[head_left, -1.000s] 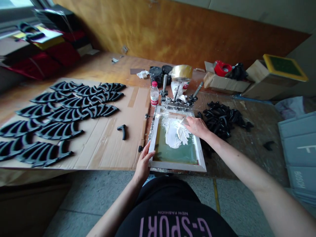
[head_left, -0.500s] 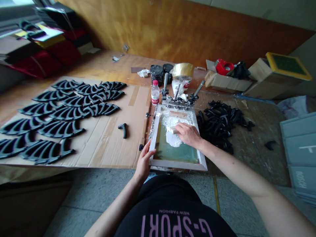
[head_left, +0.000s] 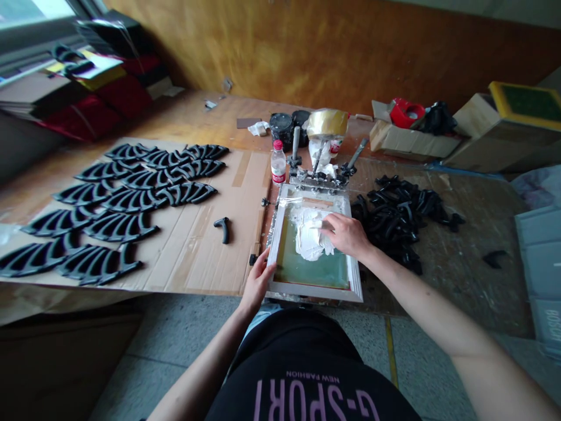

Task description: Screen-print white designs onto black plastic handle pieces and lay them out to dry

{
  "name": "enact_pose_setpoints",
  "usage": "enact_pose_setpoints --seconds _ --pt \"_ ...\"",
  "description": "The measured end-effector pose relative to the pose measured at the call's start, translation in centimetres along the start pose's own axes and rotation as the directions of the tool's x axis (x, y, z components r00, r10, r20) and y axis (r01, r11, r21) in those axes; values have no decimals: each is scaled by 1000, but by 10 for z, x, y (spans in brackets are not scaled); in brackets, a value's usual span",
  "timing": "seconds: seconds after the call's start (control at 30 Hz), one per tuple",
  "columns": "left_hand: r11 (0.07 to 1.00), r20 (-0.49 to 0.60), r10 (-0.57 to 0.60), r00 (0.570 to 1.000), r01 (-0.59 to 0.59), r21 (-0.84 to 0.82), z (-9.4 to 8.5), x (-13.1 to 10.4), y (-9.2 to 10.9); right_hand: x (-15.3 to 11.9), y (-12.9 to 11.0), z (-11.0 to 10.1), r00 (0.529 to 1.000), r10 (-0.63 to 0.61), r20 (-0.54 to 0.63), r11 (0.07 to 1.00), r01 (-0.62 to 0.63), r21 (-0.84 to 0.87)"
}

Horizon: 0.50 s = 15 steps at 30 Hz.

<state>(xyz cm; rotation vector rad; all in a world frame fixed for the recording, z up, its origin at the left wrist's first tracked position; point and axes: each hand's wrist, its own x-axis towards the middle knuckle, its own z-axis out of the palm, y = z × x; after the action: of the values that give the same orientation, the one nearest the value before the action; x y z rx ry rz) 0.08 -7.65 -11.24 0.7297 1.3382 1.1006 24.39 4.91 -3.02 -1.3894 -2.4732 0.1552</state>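
A screen-printing frame (head_left: 318,289) with a silver-grey border and green mesh lies in front of me under a metal hinge clamp (head_left: 319,180). White ink (head_left: 309,240) is spread thickly over the middle of its mesh. My right hand (head_left: 348,234) is closed on a small pale squeegee (head_left: 319,224), smeared white and partly hidden by my fingers, above the ink. At the frame's lower left border, my left hand (head_left: 259,280) grips the edge, thumb on top. One black curved handle (head_left: 223,229) lies alone on the cardboard to the left.
Rows of black handles (head_left: 127,225) cover the left cardboard (head_left: 184,257); a loose heap of them (head_left: 394,216) lies right of the frame. Behind stand a red-capped bottle (head_left: 278,162), dark tubs (head_left: 281,130) and a tape roll (head_left: 326,124). Grey crates (head_left: 541,263) are at far right.
My right hand has moved a little to the right across the screen with the squeegee. The left hand keeps its place on the frame. The view has shifted slightly.
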Motion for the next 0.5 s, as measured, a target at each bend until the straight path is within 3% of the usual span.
enact_pose_setpoints --seconds 0.13,0.3,0.37,0.5 --pt "988 -29 2 1000 3 157 -4 10 -15 20 3 26 1000 30 7 997 -30 -69" --pt "975 -15 -12 1000 15 222 -10 20 -26 8 -1 56 991 -118 57 985 124 -120" --pt "971 -2 -27 1000 26 236 -12 21 -27 -9 -2 58 966 -242 91 963 251 -96" --pt "969 16 -42 999 37 243 -15 21 -26 -32 1 38 858 -480 183 873 488 1"
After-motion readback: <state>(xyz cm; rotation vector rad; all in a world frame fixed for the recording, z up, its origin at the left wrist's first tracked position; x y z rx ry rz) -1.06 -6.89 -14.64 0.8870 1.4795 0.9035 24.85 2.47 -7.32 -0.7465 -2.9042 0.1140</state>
